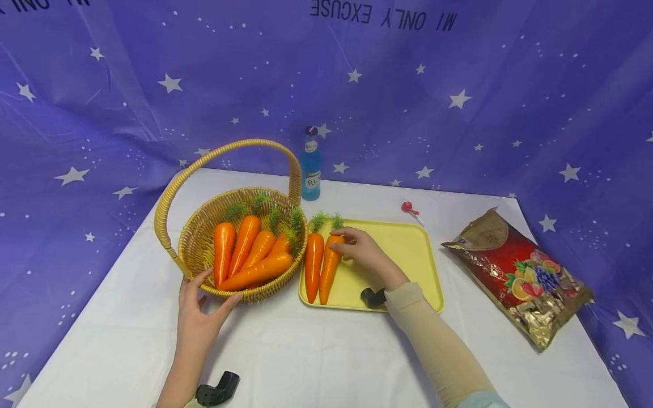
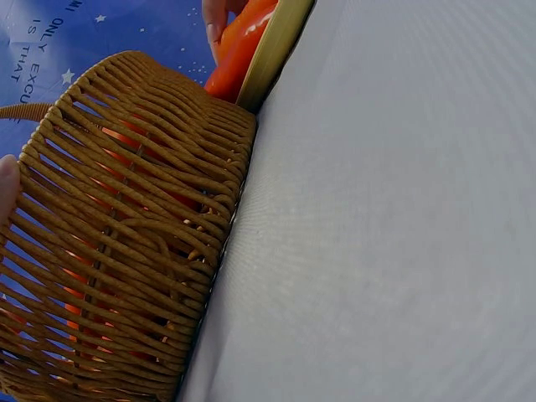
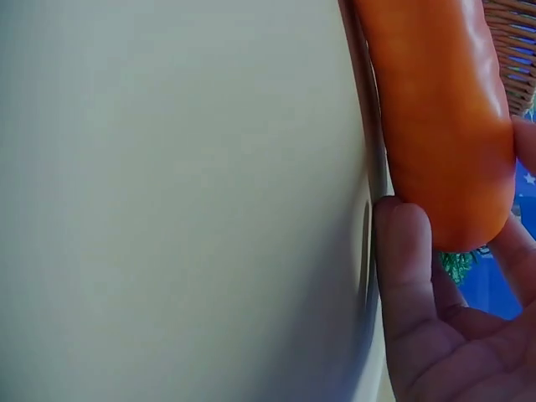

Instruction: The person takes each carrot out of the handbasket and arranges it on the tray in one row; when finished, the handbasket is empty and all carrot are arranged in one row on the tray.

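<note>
My right hand (image 1: pixel 359 247) grips the thick end of an orange toy carrot (image 1: pixel 331 269) with green leafy tops, over the left part of a yellow tray (image 1: pixel 403 249). In the right wrist view, thumb and fingers lie on opposite sides of that carrot (image 3: pixel 444 126). Directly left of it, a second carrot (image 1: pixel 313 266) lies on the tray. My left hand (image 1: pixel 198 314) touches the near rim of a wicker basket (image 1: pixel 191 238), thumb and fingers spread apart. Several carrots (image 1: pixel 245 243) rest in the basket, leafy ends pointing away. From the left wrist, the woven wall (image 2: pixel 126 226) hides most of them.
A blue bottle (image 1: pixel 310 170) stands behind the basket, whose tall handle (image 1: pixel 229 148) arches over it. Beyond the tray lies a red lollipop (image 1: pixel 407 207). To the right is a red and gold snack bag (image 1: pixel 520 277). A starry purple cloth (image 1: pixel 382 130) hangs behind the white table (image 1: pixel 306 357).
</note>
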A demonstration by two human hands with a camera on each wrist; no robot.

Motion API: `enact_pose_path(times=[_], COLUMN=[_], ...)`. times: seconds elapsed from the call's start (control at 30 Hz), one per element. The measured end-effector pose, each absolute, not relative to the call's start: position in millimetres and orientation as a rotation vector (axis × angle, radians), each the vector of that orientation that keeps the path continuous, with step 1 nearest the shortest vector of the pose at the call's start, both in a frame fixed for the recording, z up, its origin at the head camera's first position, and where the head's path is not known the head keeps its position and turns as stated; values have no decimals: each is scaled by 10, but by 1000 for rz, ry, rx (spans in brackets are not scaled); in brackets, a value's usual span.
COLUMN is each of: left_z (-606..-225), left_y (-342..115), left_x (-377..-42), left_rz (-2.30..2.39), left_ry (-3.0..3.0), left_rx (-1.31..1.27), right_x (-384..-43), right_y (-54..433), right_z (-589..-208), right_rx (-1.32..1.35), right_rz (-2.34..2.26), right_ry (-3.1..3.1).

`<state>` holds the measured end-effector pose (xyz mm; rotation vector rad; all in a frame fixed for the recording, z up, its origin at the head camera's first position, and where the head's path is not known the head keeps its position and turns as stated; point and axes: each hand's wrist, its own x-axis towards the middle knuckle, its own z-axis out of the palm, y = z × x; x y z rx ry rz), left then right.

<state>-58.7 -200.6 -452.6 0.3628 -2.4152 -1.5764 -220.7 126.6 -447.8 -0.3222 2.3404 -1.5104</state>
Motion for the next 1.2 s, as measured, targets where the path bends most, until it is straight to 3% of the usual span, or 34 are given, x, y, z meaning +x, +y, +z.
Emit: enact_pose_path(times=[0.63,1.2], left_z=[-4513,-4522], left_y=[-1997,-2005], left_x=[-583,-584], left_rz=[-1574,-1543], left_ry=[-2418,-2444], left_rx=[361,368], right_x=[-2127,-1970], right_y=[1172,965], right_z=[-4402,-3796], right_rx=[-377,-463], right_rz=[-1223,-1019], right_ry=[2608,2856])
